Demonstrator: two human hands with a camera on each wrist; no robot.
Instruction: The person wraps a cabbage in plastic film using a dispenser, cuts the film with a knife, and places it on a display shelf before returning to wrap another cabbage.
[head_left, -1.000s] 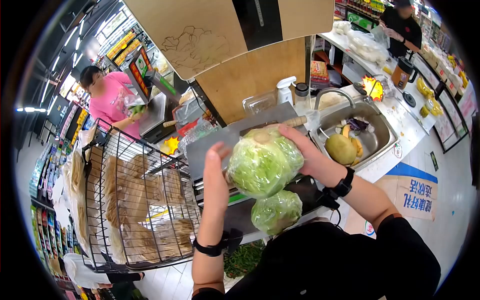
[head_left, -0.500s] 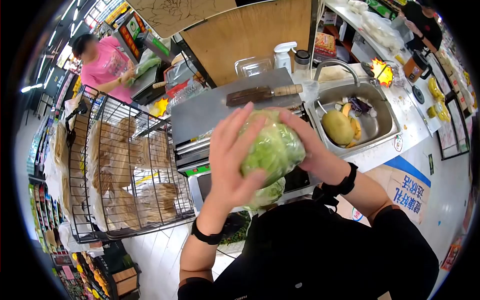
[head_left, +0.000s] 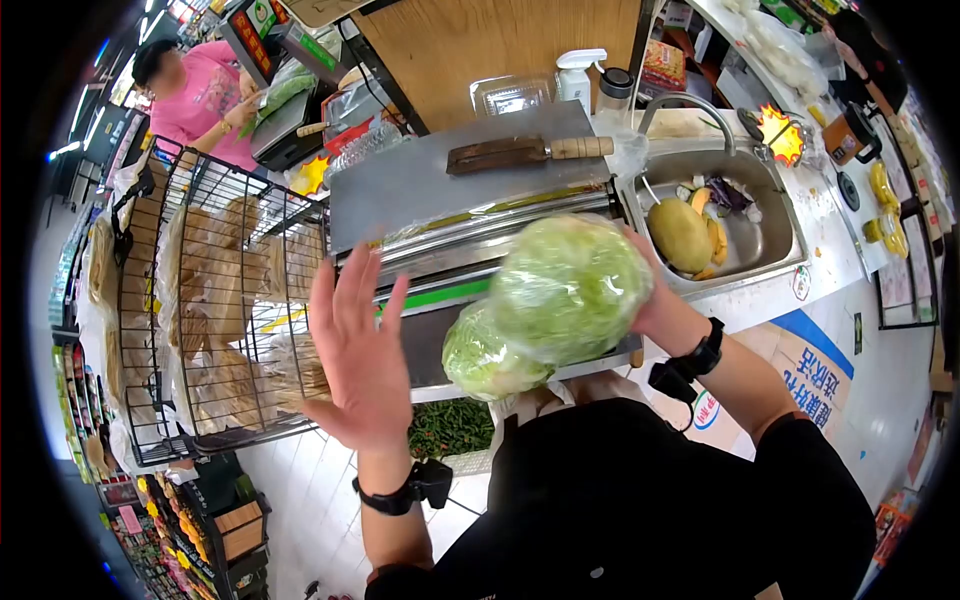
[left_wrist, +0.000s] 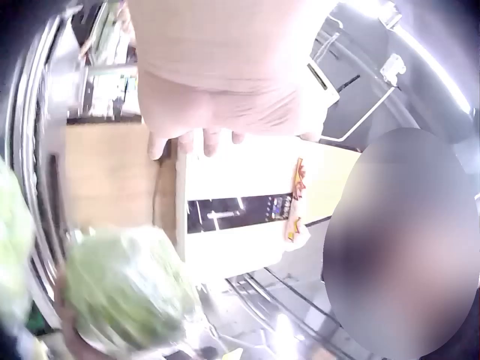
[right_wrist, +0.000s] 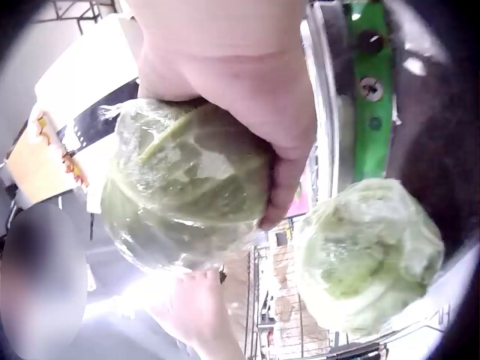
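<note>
White-tiled shop floor [head_left: 310,490]; white counter [head_left: 825,245] carries a wrapping machine [head_left: 400,195]. Steel sink [head_left: 755,245] contains a yellow-green fruit [head_left: 677,236] and purple scraps [head_left: 727,195]. Wire basket [head_left: 250,437] contains tan bundles [head_left: 205,300]. Right hand [head_left: 658,290] fingers grip wrapped lettuce [head_left: 570,288] over the machine, near second lettuce [head_left: 482,352]; left hand [head_left: 360,355] fingers spread wide, clear of both.

Wire basket [head_left: 225,447], white spray bottle [head_left: 574,82], sink [head_left: 765,245] holding perhaps a melon [head_left: 679,236]
</note>
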